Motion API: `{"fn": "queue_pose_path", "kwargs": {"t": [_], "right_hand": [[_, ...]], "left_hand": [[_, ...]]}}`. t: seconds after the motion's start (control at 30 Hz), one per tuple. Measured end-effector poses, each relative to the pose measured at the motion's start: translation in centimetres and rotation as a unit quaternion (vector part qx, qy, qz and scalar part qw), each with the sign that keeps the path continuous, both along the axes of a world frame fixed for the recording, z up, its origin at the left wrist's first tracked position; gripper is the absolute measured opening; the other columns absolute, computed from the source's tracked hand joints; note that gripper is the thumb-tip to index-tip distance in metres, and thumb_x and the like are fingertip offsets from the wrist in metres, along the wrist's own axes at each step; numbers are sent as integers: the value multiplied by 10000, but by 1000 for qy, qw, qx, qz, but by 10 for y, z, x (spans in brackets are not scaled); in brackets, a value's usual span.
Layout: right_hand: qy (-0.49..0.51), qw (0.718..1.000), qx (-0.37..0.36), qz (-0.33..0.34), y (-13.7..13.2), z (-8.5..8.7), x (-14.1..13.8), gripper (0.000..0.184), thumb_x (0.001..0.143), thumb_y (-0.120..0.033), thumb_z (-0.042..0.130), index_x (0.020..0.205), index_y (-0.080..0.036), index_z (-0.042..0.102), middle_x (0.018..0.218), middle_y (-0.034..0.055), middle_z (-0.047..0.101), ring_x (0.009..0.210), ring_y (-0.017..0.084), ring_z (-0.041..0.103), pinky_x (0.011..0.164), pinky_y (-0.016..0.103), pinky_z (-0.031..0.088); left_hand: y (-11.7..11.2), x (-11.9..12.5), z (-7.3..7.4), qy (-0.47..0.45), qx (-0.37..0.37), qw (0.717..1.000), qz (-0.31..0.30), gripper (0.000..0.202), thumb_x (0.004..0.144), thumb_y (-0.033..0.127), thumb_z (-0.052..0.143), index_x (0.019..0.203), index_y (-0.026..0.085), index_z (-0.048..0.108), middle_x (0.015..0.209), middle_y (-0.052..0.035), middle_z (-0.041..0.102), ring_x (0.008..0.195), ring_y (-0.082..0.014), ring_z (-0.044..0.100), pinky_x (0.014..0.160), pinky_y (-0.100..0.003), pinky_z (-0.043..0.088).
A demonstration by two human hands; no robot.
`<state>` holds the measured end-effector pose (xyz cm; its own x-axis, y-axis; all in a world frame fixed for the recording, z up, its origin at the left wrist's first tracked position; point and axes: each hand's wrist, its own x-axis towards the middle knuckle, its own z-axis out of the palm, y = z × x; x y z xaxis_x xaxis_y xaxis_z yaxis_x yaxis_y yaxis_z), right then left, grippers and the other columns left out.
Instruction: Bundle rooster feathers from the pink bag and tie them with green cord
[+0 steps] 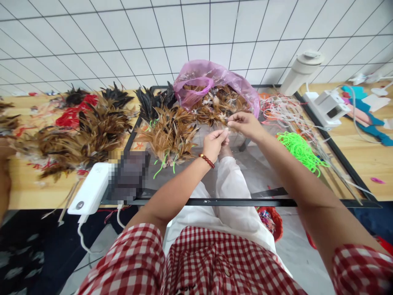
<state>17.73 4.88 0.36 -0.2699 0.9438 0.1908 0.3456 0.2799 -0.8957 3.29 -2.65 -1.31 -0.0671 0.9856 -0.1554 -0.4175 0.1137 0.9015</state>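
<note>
My left hand [215, 143], with a beaded bracelet [207, 160] at its wrist, is closed in a pinch over the glass tabletop [199, 180]. A small whitish bit shows at its fingertips, too small to name. Close by on the right, my right hand [245, 124] also pinches, its fingertips beside loose brown feathers. What it holds is hidden. Just beyond both hands, a pink plastic bag [236, 76] lies open with brown feathers [219, 100] spilling out. Left of my hands are a heap of brown feather bunches [170, 133] with green cords and some black feathers [153, 102].
Bright green cord [299, 151] and tangled white and red strands [282, 110] lie on the right, near a white bottle [302, 71]. At left are more feathers [92, 135], red cord [76, 111], a white power bank [92, 186] and a blurred dark object [129, 176]. A black frame edges the glass.
</note>
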Motion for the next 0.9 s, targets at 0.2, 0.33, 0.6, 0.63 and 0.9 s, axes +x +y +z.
{"fn": "queue_pose_path", "kwargs": {"t": [0.2,0.33,0.6,0.63,0.9], "right_hand": [[-215,962,78,-147,39,7,-26,246,803,-392,713,850,-155,756,820,88,732,785,237,665,806,392,530],[-301,940,57,-148,44,3,-39,212,792,-368,717,794,-163,772,890,131,756,864,283,691,826,405,533],[-232,968,58,-82,30,2,10,212,723,-327,735,814,-142,786,693,42,701,643,177,595,668,317,468],[-232,967,63,-80,27,2,16,255,700,-332,756,867,-144,790,713,39,702,644,175,588,672,322,469],[-215,946,163,-180,18,-6,12,314,795,-387,694,999,-154,741,946,114,715,902,276,642,847,438,512]], "left_hand": [[1,-1,4,-48,-15,998,30,184,869,217,724,711,137,676,527,51,577,464,-33,504,525,-172,408],[2,-2,4,-54,-19,998,40,178,869,218,726,721,136,669,531,54,571,467,-32,503,534,-173,410],[8,-2,-1,-86,-25,995,48,184,855,267,747,753,137,666,548,49,585,475,-42,518,537,-184,409],[9,-2,-1,-88,-26,994,51,181,857,262,744,752,138,664,548,51,584,474,-40,517,536,-182,408],[9,-4,2,-115,-33,990,74,161,865,220,725,749,141,648,535,59,572,470,-37,500,531,-176,400]]}}
